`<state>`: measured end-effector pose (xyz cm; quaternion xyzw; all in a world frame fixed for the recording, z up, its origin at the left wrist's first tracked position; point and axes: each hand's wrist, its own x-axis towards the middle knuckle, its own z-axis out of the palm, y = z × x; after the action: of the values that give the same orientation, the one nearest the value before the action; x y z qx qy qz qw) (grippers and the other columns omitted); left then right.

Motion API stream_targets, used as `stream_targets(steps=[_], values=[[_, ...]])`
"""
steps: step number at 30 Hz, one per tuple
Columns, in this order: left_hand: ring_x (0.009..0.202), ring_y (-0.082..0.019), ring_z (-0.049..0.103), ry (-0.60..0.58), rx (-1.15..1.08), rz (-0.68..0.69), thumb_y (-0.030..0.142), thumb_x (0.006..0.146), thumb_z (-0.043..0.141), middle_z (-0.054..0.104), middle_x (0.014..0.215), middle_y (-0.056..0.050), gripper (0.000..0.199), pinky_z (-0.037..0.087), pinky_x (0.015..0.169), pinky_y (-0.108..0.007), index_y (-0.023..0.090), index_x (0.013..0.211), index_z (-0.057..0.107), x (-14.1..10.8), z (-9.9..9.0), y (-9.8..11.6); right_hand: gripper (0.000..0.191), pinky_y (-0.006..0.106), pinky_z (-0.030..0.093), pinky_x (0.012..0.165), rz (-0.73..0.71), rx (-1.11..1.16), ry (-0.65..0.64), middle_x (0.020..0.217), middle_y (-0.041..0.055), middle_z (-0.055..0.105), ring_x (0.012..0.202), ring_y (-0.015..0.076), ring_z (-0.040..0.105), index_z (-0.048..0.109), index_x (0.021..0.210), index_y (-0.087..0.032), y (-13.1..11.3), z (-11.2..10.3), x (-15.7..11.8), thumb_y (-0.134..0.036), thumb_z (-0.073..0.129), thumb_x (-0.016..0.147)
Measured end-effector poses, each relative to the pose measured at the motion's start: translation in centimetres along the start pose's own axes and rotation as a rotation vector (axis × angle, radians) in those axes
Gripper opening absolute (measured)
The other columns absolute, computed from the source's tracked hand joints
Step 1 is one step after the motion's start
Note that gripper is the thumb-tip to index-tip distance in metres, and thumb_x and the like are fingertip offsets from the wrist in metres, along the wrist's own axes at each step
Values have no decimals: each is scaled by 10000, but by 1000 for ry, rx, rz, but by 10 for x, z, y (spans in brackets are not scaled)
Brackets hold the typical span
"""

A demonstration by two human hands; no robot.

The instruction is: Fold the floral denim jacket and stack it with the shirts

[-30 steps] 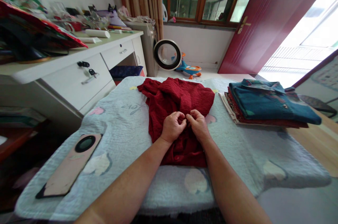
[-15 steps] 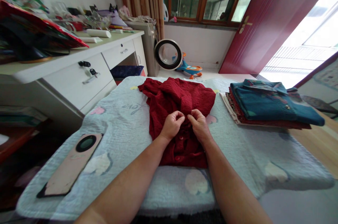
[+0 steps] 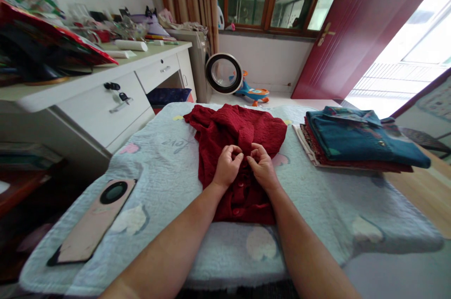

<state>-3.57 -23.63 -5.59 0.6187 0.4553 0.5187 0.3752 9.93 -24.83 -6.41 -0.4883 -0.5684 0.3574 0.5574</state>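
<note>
Two hands engaged: the left hand [image 3: 226,168] and the right hand [image 3: 264,169] are both working on the red garment [image 3: 234,122], their fingertips nearly meeting across its front placket [image 3: 245,137].
Left fingers: thumb and forefinger are curling into a near-closed ring and pinching cloth at the placket; the exact fold is hiding behind them.
Right fingers: thumb and forefinger are grasping the placket's other edge, their tips standing slightly parted; whether a button is sitting between them, I cannot tell.
Left arm: the bare left forearm [image 3: 176,242] is slanting up and inward from the garment's near left, the hand turning palm inward.
Right arm: the bare right forearm [image 3: 306,242] is mirroring it from the near right, knuckles facing outward.
Garment: it is lying rumpled on the pale blue blanket [image 3: 165,181], two buttons [image 3: 240,184] showing nearer the wearer than the hands.
Folded stack: the folded clothes [image 3: 359,137], denim uppermost, are resting right of the garment.
Phone: the phone [image 3: 93,226] is lying well left of the garment.
</note>
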Motion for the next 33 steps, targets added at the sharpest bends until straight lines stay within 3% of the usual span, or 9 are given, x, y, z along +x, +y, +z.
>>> stream_targets(steps=[2,4,12,14,20,23,26,30,33], values=[[980,-185,568,129,151,179,257,835,595,560,1061,-67,174,496,838,-309,190,995,582,-3,0,2,398,277,440,735,-77,-91,-51,813,-17,533,746,148,514,586,1177,-251,-2,1,-2,-244,547,780],[1056,-200,553,159,216,249,259,842,616,535,1137,-79,239,495,871,-321,199,1067,566,-4,-1,3,427,294,446,790,-162,-185,-106,862,6,554,805,162,533,615,1191,-250,-3,1,-4,-185,505,783],[950,-194,611,146,248,112,254,835,631,612,1021,-69,207,510,867,-345,167,1023,611,7,-5,-9,363,285,461,761,-293,-362,-278,813,20,602,777,162,572,738,864,-236,-10,-3,-5,-61,450,730],[952,-204,614,134,306,114,215,800,654,615,1005,-68,228,519,856,-354,169,1020,611,9,-6,-13,357,291,470,773,-284,-348,-228,820,20,648,772,163,599,741,825,-240,-11,-4,-5,-59,447,737],[1079,-244,579,100,510,275,41,703,628,611,1108,-80,440,459,1002,-423,191,1115,598,11,-8,-15,313,357,467,828,-297,-528,114,846,63,685,842,218,602,734,834,-215,-7,-8,-2,-67,467,762],[1044,-223,612,55,506,222,18,752,547,652,1083,-79,411,472,982,-375,185,1122,612,12,-8,-15,318,398,430,942,-352,-597,160,986,69,707,983,233,596,728,921,-216,-3,-9,-1,-73,478,785],[967,-209,654,77,409,122,125,845,543,701,1037,-72,260,490,922,-337,186,1080,639,16,-10,-17,335,378,419,978,-401,-594,77,1090,67,703,1043,212,601,712,1010,-207,0,-6,0,-76,464,826],[807,-186,668,191,226,14,289,882,565,722,906,-59,193,495,786,-288,171,1006,654,23,-15,-21,318,357,432,902,-393,-674,-56,981,58,719,945,210,600,707,1057,-200,1,-2,-1,-105,468,871],[732,-161,633,257,151,-21,332,881,554,698,811,-34,193,460,722,-255,168,894,653,26,-18,-21,282,352,417,863,-373,-741,-77,894,53,712,881,209,581,730,992,-204,-1,-2,-1,-127,483,879]])
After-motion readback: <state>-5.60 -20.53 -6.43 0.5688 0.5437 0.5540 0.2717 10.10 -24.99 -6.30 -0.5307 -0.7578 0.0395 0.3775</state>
